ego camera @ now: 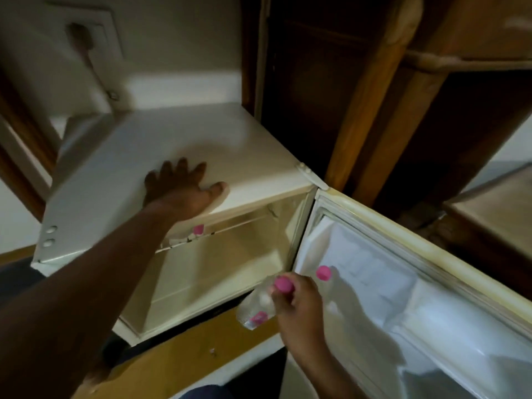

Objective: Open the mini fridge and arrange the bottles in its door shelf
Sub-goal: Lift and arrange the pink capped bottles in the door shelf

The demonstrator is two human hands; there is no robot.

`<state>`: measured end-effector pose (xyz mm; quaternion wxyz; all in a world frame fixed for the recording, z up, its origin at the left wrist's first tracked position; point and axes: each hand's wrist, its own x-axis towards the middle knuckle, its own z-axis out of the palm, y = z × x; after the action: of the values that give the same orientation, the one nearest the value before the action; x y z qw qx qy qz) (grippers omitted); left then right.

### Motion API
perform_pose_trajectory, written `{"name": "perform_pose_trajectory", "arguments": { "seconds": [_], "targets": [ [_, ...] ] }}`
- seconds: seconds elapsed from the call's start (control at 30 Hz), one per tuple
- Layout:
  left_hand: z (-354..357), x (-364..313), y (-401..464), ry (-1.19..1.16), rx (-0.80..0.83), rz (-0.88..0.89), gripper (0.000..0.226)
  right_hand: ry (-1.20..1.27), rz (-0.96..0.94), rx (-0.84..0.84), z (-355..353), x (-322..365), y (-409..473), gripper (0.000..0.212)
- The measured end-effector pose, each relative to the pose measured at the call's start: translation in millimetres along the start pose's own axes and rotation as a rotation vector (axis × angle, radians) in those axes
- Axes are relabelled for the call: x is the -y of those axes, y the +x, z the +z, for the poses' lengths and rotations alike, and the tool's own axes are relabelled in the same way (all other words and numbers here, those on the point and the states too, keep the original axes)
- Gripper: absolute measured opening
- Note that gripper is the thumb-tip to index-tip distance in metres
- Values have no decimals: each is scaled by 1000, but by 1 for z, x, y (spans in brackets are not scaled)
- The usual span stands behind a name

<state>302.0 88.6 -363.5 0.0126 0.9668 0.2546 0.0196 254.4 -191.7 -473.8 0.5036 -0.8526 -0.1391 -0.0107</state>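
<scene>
The white mini fridge (184,145) stands with its door (417,298) swung open to the right. My left hand (181,188) lies flat on the fridge's top near the front edge, fingers spread. My right hand (299,303) grips a clear plastic bottle (256,308) by its neck, just under the pink cap, in front of the open cabinet and close to the door's inner side. A second pink-capped bottle (324,273) stands just beyond that hand against the door lining. Another pink cap (198,229) shows on the upper shelf inside the fridge.
A dark wooden cabinet (331,82) and wooden posts (371,110) rise right behind the fridge and its door. A wall socket with a plugged cable (83,38) is at the upper left. Yellowish wooden floor (184,352) lies below the fridge.
</scene>
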Motion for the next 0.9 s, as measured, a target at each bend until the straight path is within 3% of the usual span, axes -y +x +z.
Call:
{"name": "perform_pose_trajectory", "arguments": {
  "seconds": [0.1, 0.23, 0.53, 0.73, 0.9],
  "targets": [
    [1, 0, -1, -34, 8, -15, 89, -50, 46, -148, -46, 2, -6, 21],
    [3, 1, -1, -30, -19, -5, 92, -152, 95, -219, -87, 7, -6, 13],
    [-3, -1, -5, -40, -10, -20, 88, -255, 124, -320, -100, 18, -4, 11],
    [-3, 0, -4, -46, -1, -12, 88, -518, 176, -247, -73, -6, 11, 16],
    [-2, 0, -3, -48, -2, -14, 88, -508, 281, -189, -54, -34, 21, 14]
  ]
}}
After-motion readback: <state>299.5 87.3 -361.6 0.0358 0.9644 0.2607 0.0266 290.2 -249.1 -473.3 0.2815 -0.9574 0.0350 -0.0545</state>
